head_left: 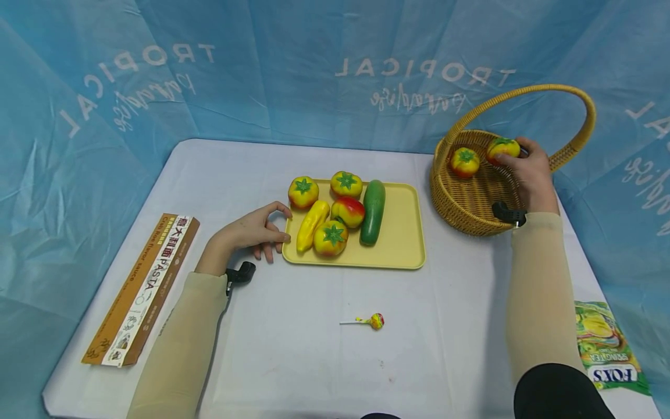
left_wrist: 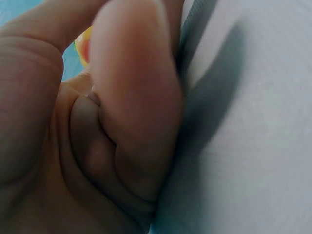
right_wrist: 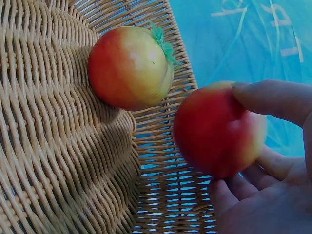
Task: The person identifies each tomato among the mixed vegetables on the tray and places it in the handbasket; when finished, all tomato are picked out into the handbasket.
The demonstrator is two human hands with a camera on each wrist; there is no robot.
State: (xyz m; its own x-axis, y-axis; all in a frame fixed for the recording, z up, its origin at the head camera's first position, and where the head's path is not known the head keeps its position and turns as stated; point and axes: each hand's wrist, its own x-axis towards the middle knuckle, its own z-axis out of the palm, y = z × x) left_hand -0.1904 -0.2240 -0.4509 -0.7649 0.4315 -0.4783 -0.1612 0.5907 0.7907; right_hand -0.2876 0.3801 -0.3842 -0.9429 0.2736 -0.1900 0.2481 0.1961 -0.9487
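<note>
My right hand [head_left: 531,174] holds a red-and-yellow toy persimmon [head_left: 503,150] with a green leafy top, thumb on one side and fingers on the other. It is inside the mouth of the wicker basket [head_left: 447,201]. Another toy persimmon [right_wrist: 130,68] lies in the basket, apart from the held one. By the left edge of the yellow tray [head_left: 400,233], my left hand [head_left: 248,230] has its fingers loosely bent, with fingertips at the rim. On the tray lie several toy persimmons [head_left: 331,238], a yellow banana-like piece [head_left: 313,226], a red-and-yellow mango-like fruit [head_left: 348,212] and a green cucumber [head_left: 373,213].
A lollipop [head_left: 376,321] lies in front of the tray. At the left is a long pasta box [head_left: 141,291]; a green Fox's packet [head_left: 609,346] lies by the right edge. The basket's tall handle [head_left: 555,87] arches over its opening. A blue curtain [head_left: 293,70] hangs behind the table.
</note>
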